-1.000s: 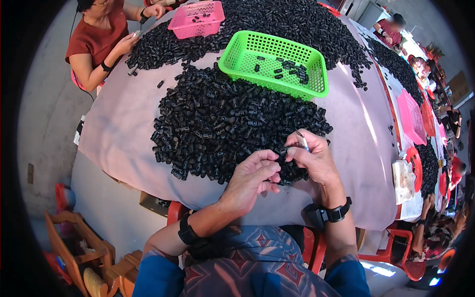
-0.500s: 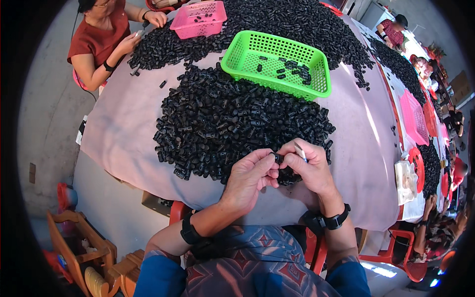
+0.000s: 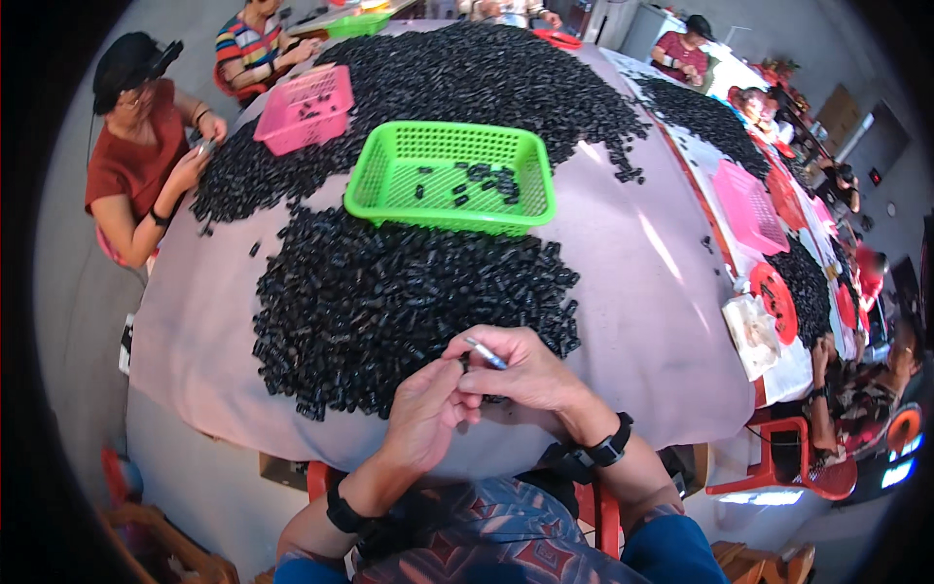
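Head view: both hands meet at the near edge of the table (image 3: 632, 321), just over the near rim of a big heap (image 3: 389, 302) of small black parts. The right hand (image 3: 530, 375) is closed around a thin silvery tool (image 3: 484, 352), pinched between thumb and forefinger with its tip pointing up and left. The left hand (image 3: 423, 414) is curled shut, fingertips brought up against the right thumb; it seems to pinch 1 small black part (image 3: 464, 365) at the tool's tip, though the piece is too small to make out clearly. The step in hand looks like working a single part with the tool — picking or trimming it — with the part held between both hands, not yet put down. Beyond the heap sits a green basket (image 3: 375, 180) with only a few black parts on its floor, so by my reading most of the pile is untouched. The next move would call for a steady pinch while the tool works, then a reach over the heap to the basket without scattering the loose parts. Further off, a pink basket (image 3: 306, 107) stands on a second heap, where another person (image 3: 131, 165) in a red top sits at the left — their hands kept near that heap.
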Available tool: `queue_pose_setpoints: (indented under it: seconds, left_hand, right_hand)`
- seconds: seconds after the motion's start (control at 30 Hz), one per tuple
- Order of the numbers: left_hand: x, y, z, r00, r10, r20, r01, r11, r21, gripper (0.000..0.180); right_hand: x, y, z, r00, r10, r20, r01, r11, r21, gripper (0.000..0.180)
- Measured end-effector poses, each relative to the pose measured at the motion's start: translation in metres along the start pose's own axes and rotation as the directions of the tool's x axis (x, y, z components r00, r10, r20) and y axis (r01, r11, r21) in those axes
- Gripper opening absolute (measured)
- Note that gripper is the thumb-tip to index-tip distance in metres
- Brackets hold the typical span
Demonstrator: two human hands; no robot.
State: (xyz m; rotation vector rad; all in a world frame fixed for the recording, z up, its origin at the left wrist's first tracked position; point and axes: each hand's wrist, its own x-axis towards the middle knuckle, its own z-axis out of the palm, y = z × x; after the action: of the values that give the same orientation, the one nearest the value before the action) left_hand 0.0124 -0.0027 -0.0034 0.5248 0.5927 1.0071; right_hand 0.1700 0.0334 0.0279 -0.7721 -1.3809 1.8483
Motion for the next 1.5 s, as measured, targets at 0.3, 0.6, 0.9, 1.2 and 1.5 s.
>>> queue_pose_setpoints:
  seconds: [0.3, 0.6, 0.9, 1.2, 1.5]
  left_hand:
    - [-0.003, 0.006, 0.002, 0.992, -0.099, -0.076, 0.086, 0.983, -0.162, 0.022]
    - [0.0, 0.007, 0.005, 0.992, -0.108, -0.067, 0.098, 0.986, -0.136, 0.017]
    - [-0.001, 0.008, 0.003, 0.991, -0.119, -0.066, 0.108, 0.982, -0.152, 0.016]
    - [0.0, 0.006, 0.002, 0.992, -0.112, -0.065, 0.099, 0.979, -0.177, 0.016]
    - [-0.002, 0.007, 0.003, 0.99, -0.117, -0.081, 0.105, 0.984, -0.142, 0.013]
  right_hand:
    - [0.002, 0.002, 0.006, 0.997, -0.031, -0.076, 0.033, 0.999, 0.035, 0.009]
    - [0.001, 0.003, -0.004, 0.992, -0.007, -0.127, 0.006, 1.0, -0.012, 0.008]
    - [0.004, 0.025, -0.008, 0.983, -0.141, -0.114, 0.132, 0.987, -0.087, 0.012]
    - [0.003, 0.022, -0.009, 0.983, -0.157, -0.098, 0.146, 0.983, -0.112, 0.012]
    - [0.003, 0.021, -0.006, 0.973, -0.183, -0.14, 0.159, 0.973, -0.167, 0.011]
